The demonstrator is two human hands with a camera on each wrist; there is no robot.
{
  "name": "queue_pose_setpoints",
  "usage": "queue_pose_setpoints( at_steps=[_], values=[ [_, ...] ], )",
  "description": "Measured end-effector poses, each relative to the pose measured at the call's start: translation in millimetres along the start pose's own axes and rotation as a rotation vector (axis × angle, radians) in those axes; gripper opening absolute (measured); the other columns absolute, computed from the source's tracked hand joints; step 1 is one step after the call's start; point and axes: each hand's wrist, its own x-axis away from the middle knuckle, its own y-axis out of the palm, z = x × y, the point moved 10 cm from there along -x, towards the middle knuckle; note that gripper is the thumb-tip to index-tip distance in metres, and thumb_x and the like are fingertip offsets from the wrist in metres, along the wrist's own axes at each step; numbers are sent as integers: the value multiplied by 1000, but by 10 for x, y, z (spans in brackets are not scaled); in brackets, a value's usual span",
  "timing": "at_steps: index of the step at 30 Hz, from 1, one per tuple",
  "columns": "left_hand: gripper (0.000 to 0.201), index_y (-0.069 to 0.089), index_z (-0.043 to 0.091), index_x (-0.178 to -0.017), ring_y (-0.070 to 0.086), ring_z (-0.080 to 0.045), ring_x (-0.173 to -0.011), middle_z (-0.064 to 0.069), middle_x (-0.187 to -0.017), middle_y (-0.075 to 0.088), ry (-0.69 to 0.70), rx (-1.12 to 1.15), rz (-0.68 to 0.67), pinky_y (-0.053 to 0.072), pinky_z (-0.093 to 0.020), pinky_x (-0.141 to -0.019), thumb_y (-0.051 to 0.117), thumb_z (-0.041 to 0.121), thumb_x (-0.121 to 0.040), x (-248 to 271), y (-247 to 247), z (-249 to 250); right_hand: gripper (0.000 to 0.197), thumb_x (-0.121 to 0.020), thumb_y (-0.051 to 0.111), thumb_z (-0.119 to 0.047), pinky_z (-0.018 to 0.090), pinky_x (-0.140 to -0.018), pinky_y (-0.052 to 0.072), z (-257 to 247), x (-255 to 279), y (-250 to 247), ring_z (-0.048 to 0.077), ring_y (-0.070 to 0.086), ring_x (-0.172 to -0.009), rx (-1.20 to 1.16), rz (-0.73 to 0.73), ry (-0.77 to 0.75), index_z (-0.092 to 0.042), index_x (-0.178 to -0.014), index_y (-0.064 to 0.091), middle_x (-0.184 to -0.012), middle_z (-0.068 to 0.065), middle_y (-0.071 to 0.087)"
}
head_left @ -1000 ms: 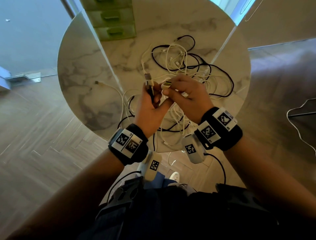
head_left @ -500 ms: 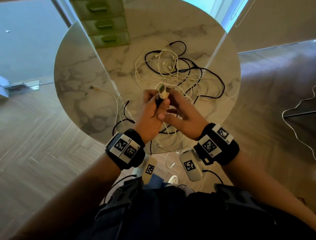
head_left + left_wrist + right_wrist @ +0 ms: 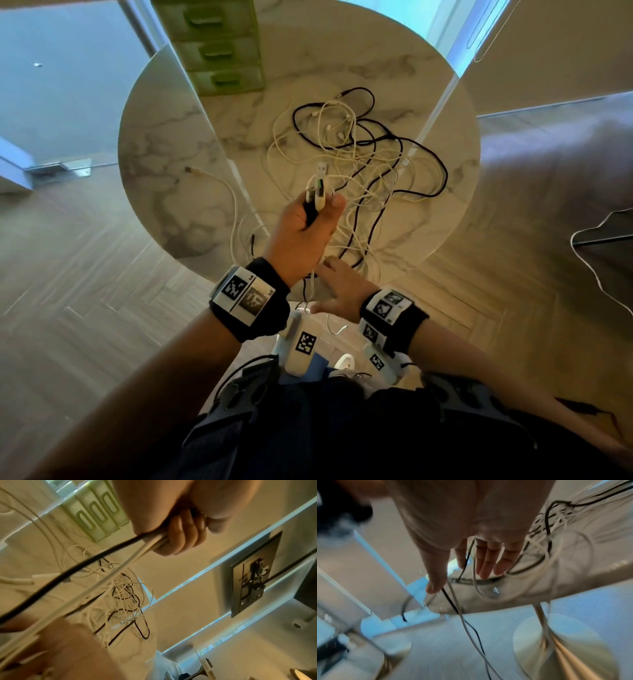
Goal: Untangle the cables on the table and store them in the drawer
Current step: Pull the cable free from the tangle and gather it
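Observation:
A tangle of black and white cables lies on the round marble table. My left hand is raised over the table's near half and grips a bundle of cable ends, with white plugs sticking up from the fist. In the left wrist view its fingers curl round one black and two white cables. My right hand is lower, at the table's front edge, fingers straight. A black cable and a white one run between its fingers. The green drawer unit stands closed at the table's far left.
A separate white cable with a USB plug lies on the left of the table. Several cable ends hang over the front edge beside the table's pedestal. Another cable lies on the wooden floor at the right.
My right hand has let go of the plugs and dropped to the table's front edge with fingers spread among the hanging cables. The left hand keeps the plug bundle.

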Motion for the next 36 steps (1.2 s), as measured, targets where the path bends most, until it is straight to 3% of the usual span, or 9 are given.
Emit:
queue_pose_setpoints(
  at_steps=[3,6,8,11,15,21,26,30,36],
  values=[
    [41,36,24,-55,22,-6,-41,9,-48,27,-47,21,-31,23,-17,-41,49,44,-89,81,30,-83,44,-80,46,-21,41,-73,47,240,-204,173,36,53,-85,63,14,-29,2,-117,56,-101,25,54],
    [43,38,27,-51,23,-6,-40,9,-46,27,-103,-38,-45,24,-16,-41,48,45,-89,177,6,-213,41,-78,41,-25,49,-75,50,740,-692,20,37,55,-83,119,73,40,0,-104,59,-94,22,55],
    [44,42,30,-48,22,-7,-41,11,-46,27,-111,-57,-93,23,-17,-42,47,42,-90,231,31,-239,57,-73,37,-31,40,-92,40,653,-759,-380,37,49,-104,133,54,161,0,-118,53,-114,22,50],
    [44,38,29,-48,23,-9,-42,12,-45,28,-103,-96,-94,24,-19,-44,51,49,-84,245,-17,-246,51,-87,44,-23,31,-93,32,560,-800,-801,34,44,-116,187,56,209,-1,-133,42,-127,23,42],
    [40,40,29,-49,26,-7,-43,13,-44,31,-138,-134,-37,26,-20,-47,53,54,-78,155,-151,-323,39,-92,45,-7,20,-82,32,408,-749,-1040,27,51,-112,142,21,167,-16,-129,54,-123,14,56],
    [37,52,20,-64,35,-13,-51,1,-53,38,-112,-243,-11,33,-33,-54,54,55,-78,82,-158,-364,35,-95,45,-40,21,-74,48,-345,72,-1645,10,63,-81,-451,382,-20,-18,-118,61,-94,-7,65],
    [32,59,12,-107,63,-10,-84,-5,-92,65,-126,-185,-69,51,-28,-81,59,27,-79,64,-19,-368,66,-73,67,-56,20,-85,46,-601,324,-1468,5,58,-99,-151,348,-101,-26,-129,52,-109,-5,64],
    [9,57,10,-97,56,7,-62,11,-72,59,-100,-259,-68,41,-9,-60,60,9,-88,90,66,-357,35,-86,64,-29,29,-88,48,-475,398,-1509,11,61,-94,-257,562,-144,-22,-120,62,-102,3,68],
    [29,51,20,-88,54,7,-51,13,-55,57,-81,-143,36,38,-6,-53,57,-9,-86,171,63,-309,36,-92,52,-22,23,-97,45,-506,361,-1309,4,57,-108,-359,457,-220,-16,-127,56,-117,-3,63]
  ],
)
